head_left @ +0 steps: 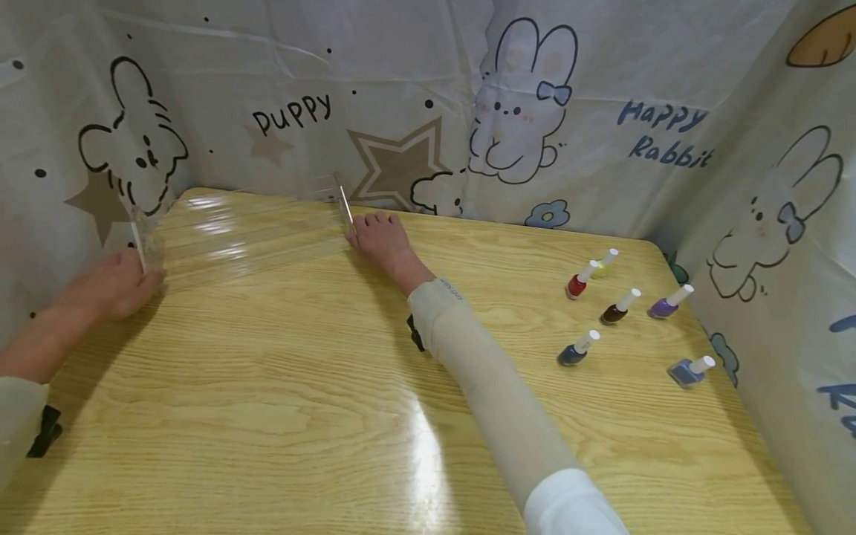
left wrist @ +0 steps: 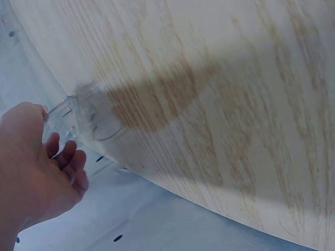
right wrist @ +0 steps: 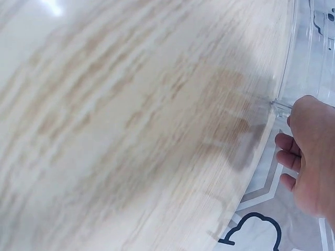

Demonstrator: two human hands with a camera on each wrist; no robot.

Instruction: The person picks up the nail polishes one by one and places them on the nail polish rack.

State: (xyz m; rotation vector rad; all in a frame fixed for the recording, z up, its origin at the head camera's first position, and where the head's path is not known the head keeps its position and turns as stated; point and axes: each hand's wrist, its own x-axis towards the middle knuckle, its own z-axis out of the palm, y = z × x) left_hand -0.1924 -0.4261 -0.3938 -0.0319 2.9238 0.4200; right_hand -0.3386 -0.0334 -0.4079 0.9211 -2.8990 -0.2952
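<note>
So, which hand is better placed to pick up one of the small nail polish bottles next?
Probably the right hand: the nail polish bottles lie on its side of the table. The left hand grips the clear rack at the far left end.

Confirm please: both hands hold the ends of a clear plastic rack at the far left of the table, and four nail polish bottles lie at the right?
Not four. The head view shows six nail polish bottles; the rest is right.

Bright, even light from overhead leaves a white glare streak on the glossy surface [head_left: 421, 446] in the head view. Both wrist views are washed out and motion-blurred, with soft shadows beside the hands.
</note>
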